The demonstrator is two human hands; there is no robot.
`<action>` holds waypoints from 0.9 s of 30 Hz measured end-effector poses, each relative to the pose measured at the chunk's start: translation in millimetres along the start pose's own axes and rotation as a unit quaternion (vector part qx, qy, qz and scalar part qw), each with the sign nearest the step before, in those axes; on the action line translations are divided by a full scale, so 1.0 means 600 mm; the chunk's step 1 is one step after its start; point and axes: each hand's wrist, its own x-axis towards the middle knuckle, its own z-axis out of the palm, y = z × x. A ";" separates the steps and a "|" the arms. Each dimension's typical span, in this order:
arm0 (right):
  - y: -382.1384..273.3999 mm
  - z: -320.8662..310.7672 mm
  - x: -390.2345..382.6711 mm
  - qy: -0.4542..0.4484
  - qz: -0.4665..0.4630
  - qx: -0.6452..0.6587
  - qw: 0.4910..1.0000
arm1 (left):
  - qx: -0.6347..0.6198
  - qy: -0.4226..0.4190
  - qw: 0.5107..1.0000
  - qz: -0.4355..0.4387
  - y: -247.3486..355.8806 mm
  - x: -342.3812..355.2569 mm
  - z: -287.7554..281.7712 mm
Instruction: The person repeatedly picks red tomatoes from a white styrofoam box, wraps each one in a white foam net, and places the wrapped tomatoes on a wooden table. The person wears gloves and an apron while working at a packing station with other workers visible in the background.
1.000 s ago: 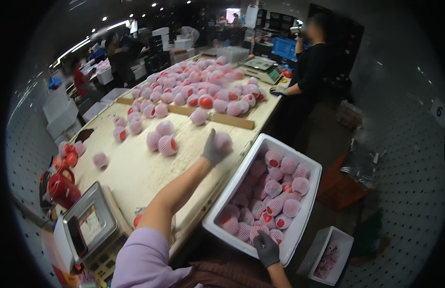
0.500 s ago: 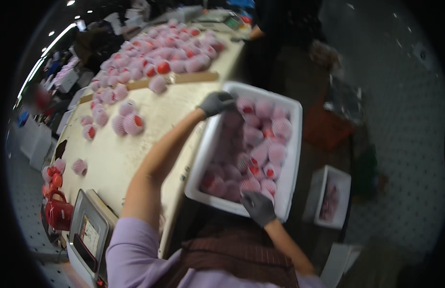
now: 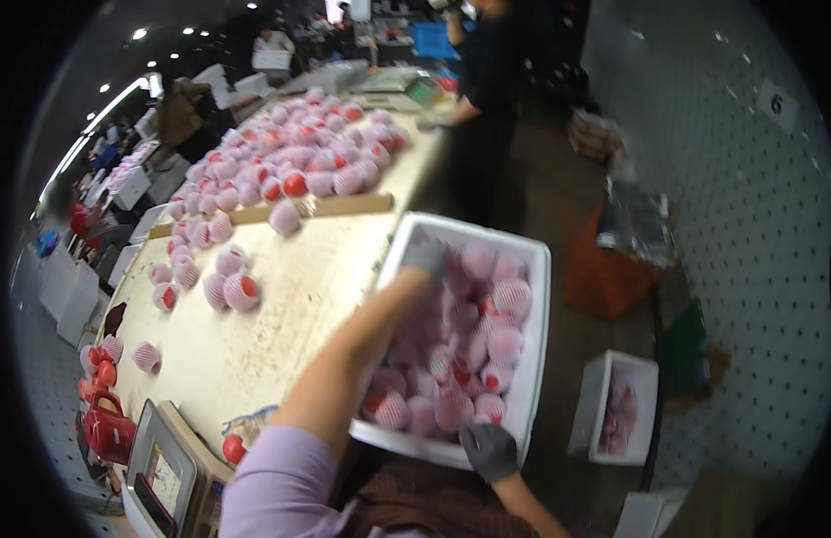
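Note:
A white foam box (image 3: 537,323) at the table's near right edge holds many red fruits (image 3: 510,298) in pink mesh sleeves. My left hand (image 3: 424,262), in a grey glove, reaches into its far left corner, with fingers blurred and hidden among the fruit. My right hand (image 3: 489,448), also gloved, is curled on the box's near rim at the right. Sleeved fruits also lie loose and heaped on the pale table (image 3: 209,354), partly bounded by a wooden strip (image 3: 335,204).
A worker in black (image 3: 483,99) stands by a scale (image 3: 393,87) at the table's far end. A scale (image 3: 160,466) and red kettle (image 3: 106,430) sit near left. A smaller foam box (image 3: 644,403) and orange container (image 3: 595,278) are at right. Other workers are behind.
My left hand carried a sleeved fruit over the table, moved right to the box's far rim, then down inside. My right hand stays at the box's near end. The camera's view shifted.

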 end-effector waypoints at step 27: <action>0.032 0.037 0.007 0.116 0.362 0.499 0.779 | -0.779 -0.012 0.627 -0.019 0.100 -0.266 -0.063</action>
